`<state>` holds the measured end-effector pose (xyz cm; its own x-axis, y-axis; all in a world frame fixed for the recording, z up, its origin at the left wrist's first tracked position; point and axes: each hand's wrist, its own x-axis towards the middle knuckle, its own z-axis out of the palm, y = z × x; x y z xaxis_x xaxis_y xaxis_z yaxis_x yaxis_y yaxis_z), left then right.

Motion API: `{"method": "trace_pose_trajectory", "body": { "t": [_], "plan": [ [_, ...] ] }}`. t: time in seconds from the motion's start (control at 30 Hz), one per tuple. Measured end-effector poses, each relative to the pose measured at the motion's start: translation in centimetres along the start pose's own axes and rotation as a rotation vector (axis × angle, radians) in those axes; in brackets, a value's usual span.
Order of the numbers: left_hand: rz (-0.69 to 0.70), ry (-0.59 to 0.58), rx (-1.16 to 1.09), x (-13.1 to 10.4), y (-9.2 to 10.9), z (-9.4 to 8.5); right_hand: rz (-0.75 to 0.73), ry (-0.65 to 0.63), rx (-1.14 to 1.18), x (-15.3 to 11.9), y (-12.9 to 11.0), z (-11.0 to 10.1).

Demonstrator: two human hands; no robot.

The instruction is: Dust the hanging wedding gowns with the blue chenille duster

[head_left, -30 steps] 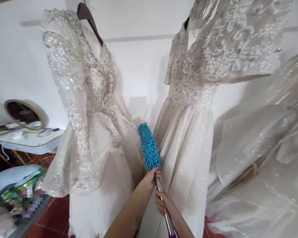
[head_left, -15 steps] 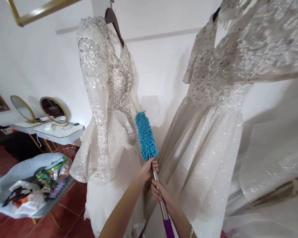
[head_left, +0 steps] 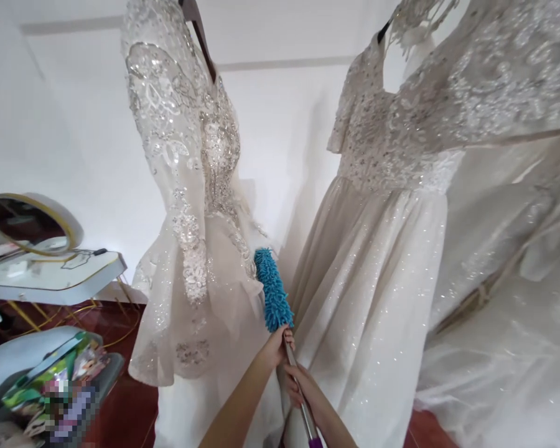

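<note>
A duster (head_left: 273, 292) with a blue chenille head, a metal pole and a purple grip is held in both hands. Just under the fluffy head, my left hand (head_left: 279, 346) is wrapped round the pole. My right hand (head_left: 301, 384) grips the pole lower down. The duster's head lies close beside the long-sleeved, beaded white gown (head_left: 182, 205) on the left; whether it touches the fabric I cannot tell. To its right hangs a second sparkling white gown (head_left: 378, 249) with short sleeves.
At left stand a white table (head_left: 70, 283) with a round gold-framed mirror (head_left: 28, 224) and a pale blue chair (head_left: 23, 348) holding bags. More white tulle gowns (head_left: 504, 323) hang at right. Behind is a white wall (head_left: 280, 124); the floor (head_left: 121, 392) is red tile.
My view has shifted toward the gowns and downward, so they look larger and the chair has slid partly out at left. The duster and both hands sit lower in view, grips unchanged.
</note>
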<state>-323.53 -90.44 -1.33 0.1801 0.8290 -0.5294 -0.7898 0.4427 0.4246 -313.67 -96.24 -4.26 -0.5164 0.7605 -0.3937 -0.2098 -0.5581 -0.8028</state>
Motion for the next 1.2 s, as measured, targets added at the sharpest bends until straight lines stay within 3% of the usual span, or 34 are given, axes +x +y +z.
{"method": "trace_pose_trajectory", "body": {
  "t": [0.17, 0.33, 0.5, 0.63, 0.8, 1.2],
  "plan": [
    [-0.039, 0.004, 0.034, -1.3, 1.1, -1.0, -0.036, 0.049, 0.031, 0.2, 1.2, 2.5],
    [-0.039, -0.089, 0.053, -2.8, 3.2, 0.7, -0.121, 0.057, 0.065, -1.1, -0.5, 4.9],
    [0.039, -0.289, 0.138, -4.9, 5.5, 2.8, -0.216, 0.034, 0.082, -2.7, -2.7, 7.2],
    [0.074, -0.297, 0.176, -5.6, 6.4, 2.5, -0.236, 0.015, 0.08, -2.5, -2.8, 8.1],
    [0.029, -0.201, 0.111, -4.0, 5.8, -0.3, -0.189, 0.01, 0.069, -0.9, -0.9, 7.6],
    [-0.025, -0.022, 0.06, 0.7, 1.5, -4.9, -0.006, 0.079, 0.038, 2.6, 3.6, 3.1]
  ]
}}
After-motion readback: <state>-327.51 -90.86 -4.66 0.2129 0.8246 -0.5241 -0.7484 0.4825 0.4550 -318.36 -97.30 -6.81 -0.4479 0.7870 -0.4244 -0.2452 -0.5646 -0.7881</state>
